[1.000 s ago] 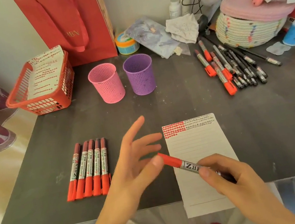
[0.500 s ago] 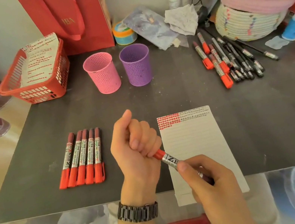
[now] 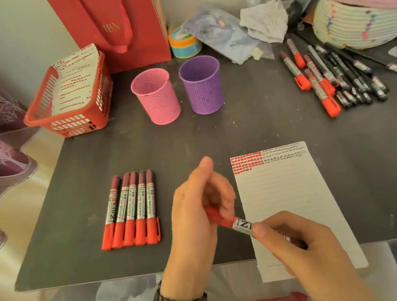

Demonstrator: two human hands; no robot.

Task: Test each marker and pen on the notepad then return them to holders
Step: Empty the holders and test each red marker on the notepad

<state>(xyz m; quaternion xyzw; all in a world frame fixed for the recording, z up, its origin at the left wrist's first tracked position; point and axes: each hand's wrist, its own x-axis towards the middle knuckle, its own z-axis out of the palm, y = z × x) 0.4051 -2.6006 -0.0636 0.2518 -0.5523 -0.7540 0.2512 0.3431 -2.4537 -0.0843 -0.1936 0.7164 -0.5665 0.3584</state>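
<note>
I hold one red marker point(image 3: 234, 222) between both hands, just left of the lined notepad point(image 3: 287, 195). My left hand point(image 3: 197, 211) is closed around its red cap end. My right hand point(image 3: 305, 248) grips the silver barrel over the notepad's lower part. The notepad's top rows carry red and black test marks. A row of several red markers point(image 3: 131, 210) lies side by side to the left. A pink holder point(image 3: 156, 96) and a purple holder point(image 3: 203, 84) stand upright at the back. A pile of red markers and black pens point(image 3: 332, 73) lies at the back right.
A red basket point(image 3: 72, 119) with marked paper sits at the back left beside a red paper bag point(image 3: 114, 24). A woven basket point(image 3: 365, 17), crumpled paper and small jars crowd the back right. The notepad overhangs the dark table's point(image 3: 215, 134) front edge.
My left hand went from open fingers touching the cap to a closed grip on the cap end. The marker has shifted slightly left with both hands on it.
</note>
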